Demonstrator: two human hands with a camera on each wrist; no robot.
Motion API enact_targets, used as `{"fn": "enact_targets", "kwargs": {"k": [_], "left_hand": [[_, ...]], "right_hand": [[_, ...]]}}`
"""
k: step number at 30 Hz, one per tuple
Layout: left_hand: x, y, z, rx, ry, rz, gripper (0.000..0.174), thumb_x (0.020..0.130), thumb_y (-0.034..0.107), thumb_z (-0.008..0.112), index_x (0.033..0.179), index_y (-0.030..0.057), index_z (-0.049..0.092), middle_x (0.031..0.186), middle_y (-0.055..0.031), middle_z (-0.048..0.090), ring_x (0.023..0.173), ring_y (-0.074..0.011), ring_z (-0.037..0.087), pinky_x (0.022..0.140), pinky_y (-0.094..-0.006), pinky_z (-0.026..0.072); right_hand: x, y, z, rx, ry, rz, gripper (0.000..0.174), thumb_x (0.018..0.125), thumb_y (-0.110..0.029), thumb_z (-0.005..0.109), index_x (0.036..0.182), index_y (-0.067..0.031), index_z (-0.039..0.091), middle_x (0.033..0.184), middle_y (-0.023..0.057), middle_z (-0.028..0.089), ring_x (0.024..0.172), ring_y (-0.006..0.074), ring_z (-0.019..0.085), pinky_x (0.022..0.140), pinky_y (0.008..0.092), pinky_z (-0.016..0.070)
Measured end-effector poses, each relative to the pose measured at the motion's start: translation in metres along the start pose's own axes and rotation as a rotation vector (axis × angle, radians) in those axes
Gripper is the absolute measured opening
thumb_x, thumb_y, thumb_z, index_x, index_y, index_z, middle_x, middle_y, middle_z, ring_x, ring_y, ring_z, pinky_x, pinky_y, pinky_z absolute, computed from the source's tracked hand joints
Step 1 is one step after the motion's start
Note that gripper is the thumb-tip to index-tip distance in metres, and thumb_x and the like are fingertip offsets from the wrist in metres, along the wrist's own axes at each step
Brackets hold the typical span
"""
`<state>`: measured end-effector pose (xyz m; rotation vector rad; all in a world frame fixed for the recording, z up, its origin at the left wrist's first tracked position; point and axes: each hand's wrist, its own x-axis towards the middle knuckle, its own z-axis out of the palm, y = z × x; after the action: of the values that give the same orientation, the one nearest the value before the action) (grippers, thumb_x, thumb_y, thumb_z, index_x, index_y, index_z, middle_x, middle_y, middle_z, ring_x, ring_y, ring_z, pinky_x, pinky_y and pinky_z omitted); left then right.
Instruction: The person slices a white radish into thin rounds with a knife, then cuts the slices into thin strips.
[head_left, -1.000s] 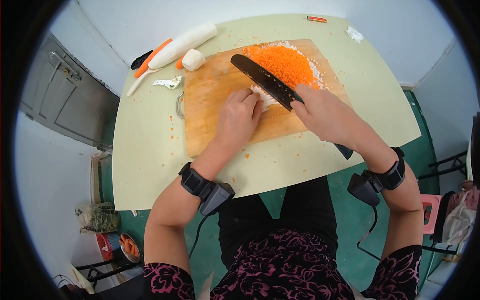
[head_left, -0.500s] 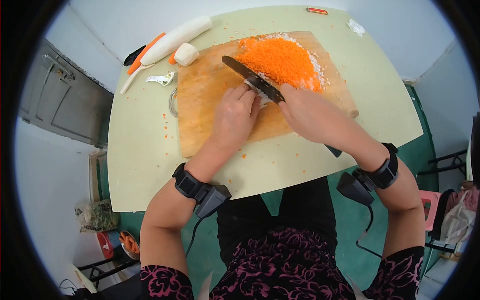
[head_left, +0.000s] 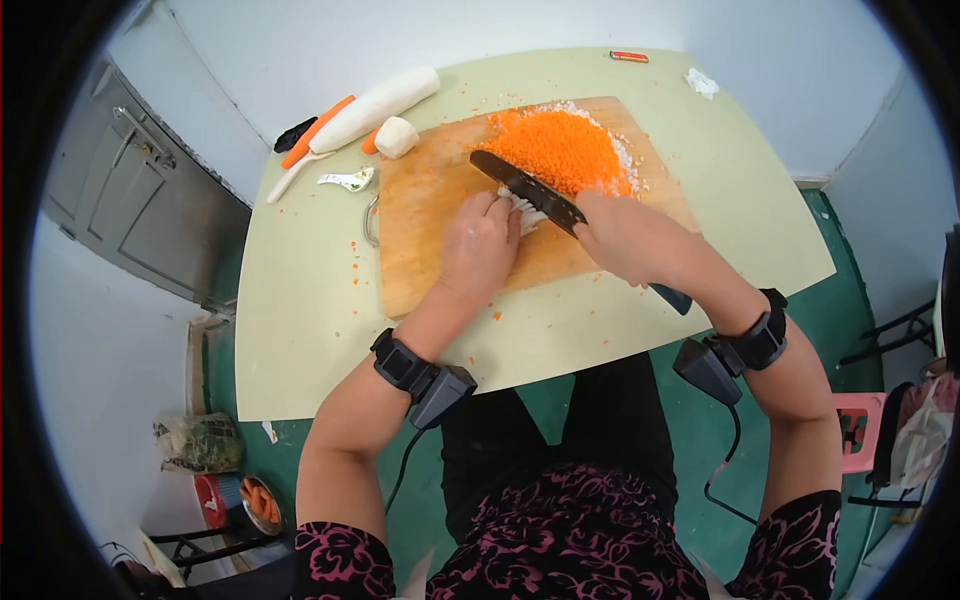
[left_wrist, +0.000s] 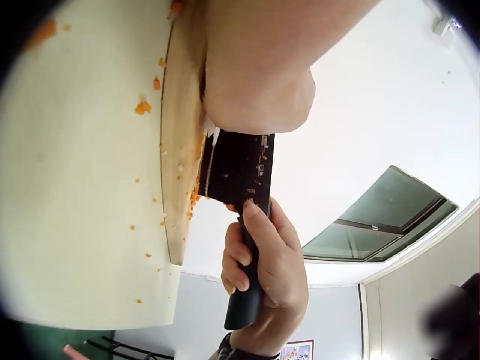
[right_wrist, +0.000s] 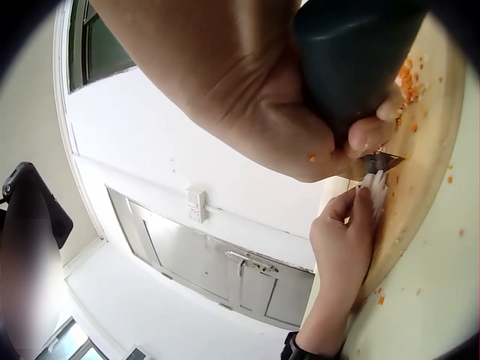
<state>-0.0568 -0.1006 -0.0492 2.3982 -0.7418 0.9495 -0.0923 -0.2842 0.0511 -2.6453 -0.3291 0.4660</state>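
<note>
My right hand [head_left: 635, 238] grips the dark handle [left_wrist: 244, 304] of a black-bladed cleaver [left_wrist: 236, 169]. The blade slants across the wooden cutting board [head_left: 425, 240], close beside the fingertips of my left hand [head_left: 478, 242]. Thin white radish strips [right_wrist: 376, 191] lie bunched under the cleaver's edge, and my left thumb and curled fingers pinch them against the board. Behind the blade spreads a heap of finely diced carrot [head_left: 565, 150], with white diced bits [head_left: 628, 160] along its far and right sides. In the left wrist view, my left palm hides most of the strips.
Left of the board lie a long white radish [head_left: 375, 108], a carrot [head_left: 318, 131], a cut radish piece [head_left: 397, 137] and a white spoon [head_left: 346, 180]. A red lighter [head_left: 629, 57] and crumpled tissue [head_left: 702, 83] sit at the back. Carrot crumbs dot the pale table [head_left: 330, 350].
The cleaver has moved left from beside the strips to over them, close to my left fingertips. My left hand keeps its hold on the strips. The head view has shifted slightly.
</note>
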Motion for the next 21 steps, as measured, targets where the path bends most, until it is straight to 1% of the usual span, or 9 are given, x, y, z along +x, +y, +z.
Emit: {"fn": "enact_targets", "kwargs": {"k": [3, 6, 9, 12, 15, 18, 21], "left_hand": [[0.002, 0.003, -0.003, -0.026, -0.009, -0.023, 0.011, 0.078, 0.005, 0.064, 0.086, -0.0032, 0.065, 0.079, -0.0152, 0.06, 0.073, -0.0315, 0.059, 0.066, -0.0379, 0.0487], [0.0, 0.003, -0.004, -0.033, -0.02, -0.042, 0.01, 0.078, 0.004, 0.064, 0.085, -0.0039, 0.064, 0.082, -0.0157, 0.061, 0.074, -0.0322, 0.059, 0.07, -0.0373, 0.0494], [0.001, 0.003, -0.005, -0.036, -0.031, -0.039, 0.01, 0.077, 0.003, 0.063, 0.084, -0.0046, 0.064, 0.083, -0.0162, 0.061, 0.075, -0.0327, 0.059, 0.073, -0.0366, 0.0499], [0.002, 0.003, -0.006, -0.045, -0.034, -0.02, 0.01, 0.077, 0.002, 0.064, 0.083, -0.0055, 0.064, 0.083, -0.0165, 0.061, 0.075, -0.0329, 0.059, 0.073, -0.0366, 0.0498], [0.001, 0.003, -0.006, -0.037, -0.034, -0.012, 0.01, 0.076, 0.001, 0.063, 0.083, -0.0062, 0.064, 0.083, -0.0168, 0.061, 0.074, -0.0329, 0.058, 0.07, -0.0371, 0.0496], [0.001, 0.002, -0.004, -0.059, -0.025, -0.011, 0.01, 0.076, 0.001, 0.064, 0.082, -0.0065, 0.064, 0.082, -0.0169, 0.061, 0.073, -0.0328, 0.058, 0.067, -0.0378, 0.0491], [0.002, 0.003, -0.005, -0.063, -0.035, -0.013, 0.01, 0.076, 0.0, 0.064, 0.083, -0.0064, 0.063, 0.081, -0.0168, 0.06, 0.072, -0.0326, 0.058, 0.064, -0.0379, 0.0487]], "right_hand": [[-0.014, -0.006, -0.014, 0.082, -0.052, 0.065, 0.023, 0.093, -0.019, 0.04, 0.092, 0.0037, 0.045, 0.062, 0.0165, 0.054, 0.043, 0.0248, 0.054, 0.044, 0.0358, 0.0465], [-0.021, -0.007, -0.019, 0.107, 0.034, 0.062, 0.023, 0.094, -0.019, 0.04, 0.092, 0.0035, 0.045, 0.062, 0.0153, 0.053, 0.042, 0.0233, 0.053, 0.043, 0.0348, 0.0453], [-0.019, -0.007, -0.014, 0.074, 0.087, -0.022, 0.023, 0.094, -0.019, 0.041, 0.092, 0.0035, 0.045, 0.062, 0.016, 0.054, 0.044, 0.0244, 0.055, 0.046, 0.0367, 0.0454], [-0.013, -0.007, -0.007, -0.031, 0.091, -0.071, 0.024, 0.092, -0.018, 0.042, 0.089, 0.0049, 0.049, 0.072, 0.0234, 0.06, 0.067, 0.0363, 0.061, 0.064, 0.0448, 0.0491], [-0.011, -0.006, -0.003, -0.066, 0.097, -0.086, 0.024, 0.091, -0.018, 0.043, 0.089, 0.0053, 0.05, 0.075, 0.0246, 0.06, 0.076, 0.0393, 0.06, 0.07, 0.0462, 0.0473], [-0.01, -0.006, -0.002, -0.076, 0.097, -0.112, 0.022, 0.09, -0.016, 0.044, 0.088, 0.0058, 0.05, 0.076, 0.0251, 0.06, 0.075, 0.0398, 0.06, 0.069, 0.0459, 0.0473], [-0.002, -0.001, 0.005, -0.086, 0.081, -0.146, 0.022, 0.093, -0.017, 0.041, 0.091, 0.0044, 0.045, 0.073, 0.024, 0.057, 0.071, 0.0394, 0.058, 0.065, 0.0472, 0.0443]]}}
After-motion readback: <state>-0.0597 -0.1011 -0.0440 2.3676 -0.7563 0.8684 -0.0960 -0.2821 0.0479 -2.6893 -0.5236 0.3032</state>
